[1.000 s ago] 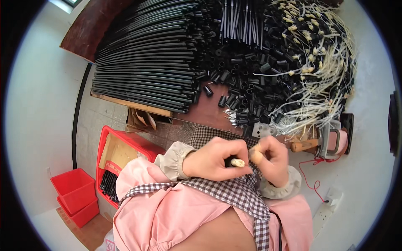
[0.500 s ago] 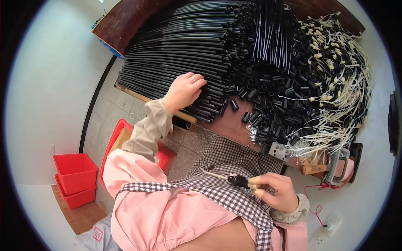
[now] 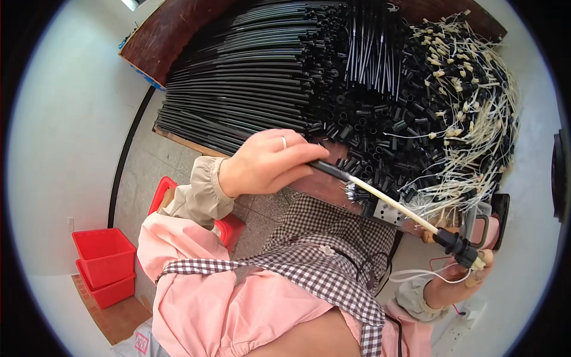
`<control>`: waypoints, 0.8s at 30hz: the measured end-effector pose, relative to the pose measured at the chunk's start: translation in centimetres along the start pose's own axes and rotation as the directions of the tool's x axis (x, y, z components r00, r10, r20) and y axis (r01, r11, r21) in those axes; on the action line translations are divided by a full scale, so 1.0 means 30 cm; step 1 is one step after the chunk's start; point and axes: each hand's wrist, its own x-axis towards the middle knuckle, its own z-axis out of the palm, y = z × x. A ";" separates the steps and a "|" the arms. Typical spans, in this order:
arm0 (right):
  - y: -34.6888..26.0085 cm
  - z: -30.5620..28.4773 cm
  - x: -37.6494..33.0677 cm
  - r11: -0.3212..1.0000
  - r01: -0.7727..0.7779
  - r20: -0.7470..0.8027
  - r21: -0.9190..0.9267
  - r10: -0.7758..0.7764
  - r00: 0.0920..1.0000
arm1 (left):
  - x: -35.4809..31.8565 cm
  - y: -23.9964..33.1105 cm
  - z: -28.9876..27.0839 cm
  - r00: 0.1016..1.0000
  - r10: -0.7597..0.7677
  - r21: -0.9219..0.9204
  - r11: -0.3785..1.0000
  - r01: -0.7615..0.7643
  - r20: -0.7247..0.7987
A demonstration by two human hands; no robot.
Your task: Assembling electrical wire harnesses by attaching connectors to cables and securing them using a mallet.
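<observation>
My left hand (image 3: 270, 163) is closed round the end of a black tube (image 3: 330, 169), raised over the near edge of the workbench. Against the tube's open end lies the tip of a straight cream-coloured cable (image 3: 392, 202); whether it has entered the bore I cannot tell. At its other end the cable runs into a ribbed black plastic fitting (image 3: 455, 245), which has a small cream plug (image 3: 478, 262) behind it. My right hand (image 3: 470, 279) grips this fitting at the right, its fingers partly hidden behind it. A loop of white wire (image 3: 416, 273) hangs beside that hand.
Many long black tubes (image 3: 238, 89) lie stacked across the bench. Short black sleeves (image 3: 380, 137) and cream-plugged white wires (image 3: 476, 137) are heaped to the right. A metal block with holes (image 3: 389, 212) sits at the bench edge. Red bins (image 3: 104, 245) stand at the left.
My left hand has come off the stack toward me with a black tube. My right hand has moved right and up with the fitting, and the cable now stretches straight toward the tube.
</observation>
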 end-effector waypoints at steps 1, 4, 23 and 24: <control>-0.010 0.015 -0.009 0.997 -0.057 0.047 0.041 0.055 0.997 | 0.007 0.007 0.011 0.992 0.121 0.035 0.992 -0.120 -0.036; -0.007 0.055 -0.026 0.992 -0.102 0.310 0.081 0.072 0.948 | 0.026 0.072 0.039 0.986 0.142 0.028 0.989 -0.145 0.087; 0.054 0.101 0.102 0.480 -0.849 0.850 0.219 0.334 0.408 | -0.012 0.289 0.339 0.958 -0.281 -0.428 0.860 0.277 0.054; 0.055 0.095 0.106 0.480 -0.852 0.856 0.208 0.333 0.396 | -0.009 0.287 0.340 0.960 -0.280 -0.454 0.852 0.262 0.029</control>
